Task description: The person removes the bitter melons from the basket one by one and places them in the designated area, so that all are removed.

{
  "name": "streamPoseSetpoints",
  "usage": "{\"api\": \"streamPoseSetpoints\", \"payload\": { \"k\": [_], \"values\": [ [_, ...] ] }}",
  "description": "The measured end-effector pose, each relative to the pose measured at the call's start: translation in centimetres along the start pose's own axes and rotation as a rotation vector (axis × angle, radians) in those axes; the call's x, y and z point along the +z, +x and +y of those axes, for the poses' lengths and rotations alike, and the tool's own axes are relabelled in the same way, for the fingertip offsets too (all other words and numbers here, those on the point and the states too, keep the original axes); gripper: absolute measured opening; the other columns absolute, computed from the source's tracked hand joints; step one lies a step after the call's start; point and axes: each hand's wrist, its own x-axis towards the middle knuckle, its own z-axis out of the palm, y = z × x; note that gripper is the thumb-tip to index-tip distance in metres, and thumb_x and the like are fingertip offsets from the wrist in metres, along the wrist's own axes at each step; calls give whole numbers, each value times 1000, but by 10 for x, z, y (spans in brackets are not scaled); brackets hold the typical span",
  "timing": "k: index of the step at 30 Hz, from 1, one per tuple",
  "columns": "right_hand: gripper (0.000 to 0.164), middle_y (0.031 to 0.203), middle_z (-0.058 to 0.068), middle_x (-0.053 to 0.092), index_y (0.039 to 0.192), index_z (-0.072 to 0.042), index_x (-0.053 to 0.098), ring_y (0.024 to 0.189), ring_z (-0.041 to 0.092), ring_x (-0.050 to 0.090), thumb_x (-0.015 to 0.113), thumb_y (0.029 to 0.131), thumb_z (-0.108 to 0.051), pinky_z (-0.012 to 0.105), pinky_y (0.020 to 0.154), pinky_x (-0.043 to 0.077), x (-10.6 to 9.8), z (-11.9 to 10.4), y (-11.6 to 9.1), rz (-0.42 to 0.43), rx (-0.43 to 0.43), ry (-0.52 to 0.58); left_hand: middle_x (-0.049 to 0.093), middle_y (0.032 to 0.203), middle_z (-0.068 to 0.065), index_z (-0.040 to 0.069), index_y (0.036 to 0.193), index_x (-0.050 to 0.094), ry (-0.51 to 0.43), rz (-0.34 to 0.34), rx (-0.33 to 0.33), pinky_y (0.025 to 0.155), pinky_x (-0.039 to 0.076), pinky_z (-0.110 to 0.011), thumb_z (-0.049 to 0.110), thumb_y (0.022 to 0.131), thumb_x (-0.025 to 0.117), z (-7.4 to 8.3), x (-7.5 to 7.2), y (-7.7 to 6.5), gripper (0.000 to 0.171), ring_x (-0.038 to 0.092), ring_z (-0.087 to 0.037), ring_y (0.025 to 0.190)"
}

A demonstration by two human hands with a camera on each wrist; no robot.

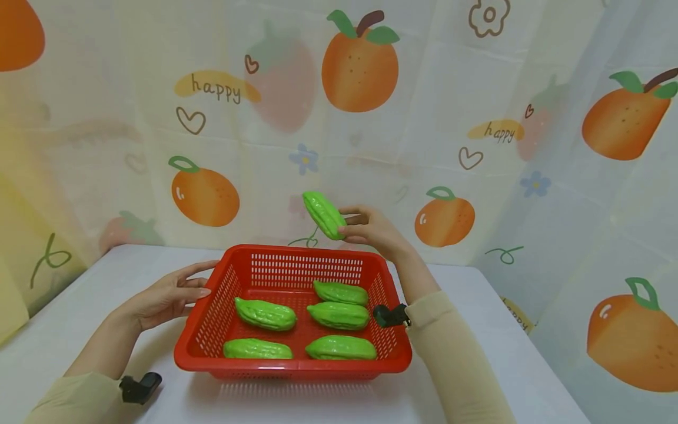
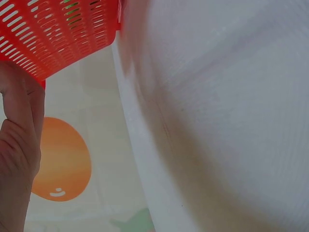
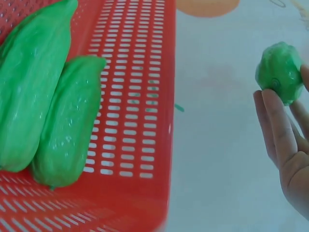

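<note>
My right hand [image 1: 373,231] holds a bright green, ridged bitter melon [image 1: 324,215] by its lower end, pinched between thumb and fingers. It is raised above the back rim of a red slotted plastic basket [image 1: 288,366]. In the right wrist view this melon [image 3: 280,72] shows end-on at the fingertips. My left hand [image 1: 169,297] is at the basket's left side, its fingertips at the rim and outer wall. Seen from the left wrist, these fingers [image 2: 21,99] are extended against the slotted wall [image 2: 63,43]. Several similar bitter melons [image 1: 265,314] lie inside the basket.
The basket stands on a white-covered table [image 1: 450,365]. Behind it hangs a pale curtain [image 1: 371,153] printed with oranges, hearts and words. A small black device [image 1: 391,316] sits at the right cuff and another black device [image 1: 140,387] at the left.
</note>
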Motion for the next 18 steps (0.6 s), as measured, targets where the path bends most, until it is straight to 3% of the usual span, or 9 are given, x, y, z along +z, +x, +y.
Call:
{"api": "streamPoseSetpoints", "payload": {
  "k": [7, 18],
  "values": [
    [50, 134, 23, 56, 140, -6, 49, 98, 16, 68, 65, 93, -8, 48, 105, 51, -15, 4, -11, 29, -21, 65, 67, 111, 6, 32, 147, 32, 4, 6, 3, 89, 60, -35, 12, 102, 47, -1, 0, 0, 51, 69, -11, 102],
    [50, 132, 22, 56, 141, -5, 46, 95, 11, 69, 63, 94, -8, 32, 94, 58, -33, 11, -28, 74, -13, 80, 68, 114, 6, 34, 145, 35, -28, -21, 19, 90, 60, -35, 10, 102, 46, -4, -2, 1, 50, 70, -12, 103]
  ]
}}
